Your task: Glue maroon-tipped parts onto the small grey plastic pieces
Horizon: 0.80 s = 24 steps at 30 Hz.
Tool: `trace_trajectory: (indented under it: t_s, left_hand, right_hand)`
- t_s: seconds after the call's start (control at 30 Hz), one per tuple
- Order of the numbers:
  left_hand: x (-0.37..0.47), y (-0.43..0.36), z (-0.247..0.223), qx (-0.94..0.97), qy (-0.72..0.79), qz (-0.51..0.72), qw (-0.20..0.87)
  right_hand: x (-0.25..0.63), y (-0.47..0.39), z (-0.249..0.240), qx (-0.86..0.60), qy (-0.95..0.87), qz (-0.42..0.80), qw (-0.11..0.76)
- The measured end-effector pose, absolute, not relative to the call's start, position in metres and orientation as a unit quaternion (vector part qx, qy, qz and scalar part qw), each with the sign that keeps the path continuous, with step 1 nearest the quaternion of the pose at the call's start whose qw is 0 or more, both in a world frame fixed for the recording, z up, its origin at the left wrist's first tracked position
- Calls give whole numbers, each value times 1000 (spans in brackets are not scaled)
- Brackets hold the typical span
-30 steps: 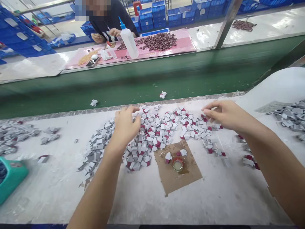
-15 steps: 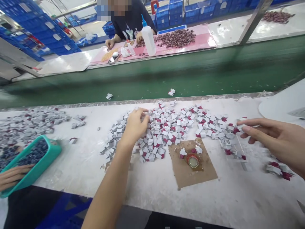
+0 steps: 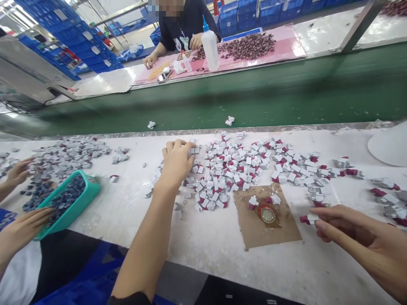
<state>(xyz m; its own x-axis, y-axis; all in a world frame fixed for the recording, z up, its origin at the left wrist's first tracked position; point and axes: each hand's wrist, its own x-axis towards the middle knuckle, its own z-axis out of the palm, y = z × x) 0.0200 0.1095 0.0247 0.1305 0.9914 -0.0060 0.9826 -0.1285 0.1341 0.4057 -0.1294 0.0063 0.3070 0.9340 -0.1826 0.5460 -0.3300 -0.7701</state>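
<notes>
My right hand [image 3: 359,237] pinches a small white-and-dark-red block [image 3: 308,219] between thumb and index finger, over the table to the right of a brown cardboard square [image 3: 270,237]. My left hand [image 3: 177,163] is curled over the left side of a pile of similar blocks [image 3: 225,169], with a small grey-white block [image 3: 194,150] between its thumb and index finger. On the cardboard, a round bottle-cap-like piece [image 3: 267,214] sits in a wet, amber-coloured patch. Two white-and-red blocks lie beside it.
To the left, another person's hand [image 3: 27,224] rests on a teal basket [image 3: 90,190] of dark pieces. Grey blocks [image 3: 73,152] spread behind it. Across the green strip [image 3: 190,101], a person works by a white bottle [image 3: 210,51]. A white rounded object [image 3: 389,144] stands far right.
My right hand has come nearer, away from the pile, with a white-and-red block in its fingertips. My left hand's thumb and index finger have closed around a block. The view has shifted left.
</notes>
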Motion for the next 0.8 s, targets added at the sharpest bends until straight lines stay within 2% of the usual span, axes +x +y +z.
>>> trace_trajectory:
  t_s: [0.1,0.23,0.37,0.5,0.67,0.8]
  left_hand:
    - [23,115,22,762,644,38,50]
    - [24,123,21,784,618,36,52]
    - [21,131,24,810,582,27,68]
    - [21,135,25,817,571,31,78]
    - [29,127,28,808,580,45,90]
    - [37,123,31,795,597,48,100]
  right_hand:
    - [400,-130,7,-707,-493,407,302]
    - [402,-135,0,-685,-531,380,323]
    - [410,-145,-6,-651,-606,354,289]
    - [407,-153,-1,-672,-590,347,283]
    - [389,-153,9,-714,-436,413,361]
    - [384,-150,8,-678,-370,475,422]
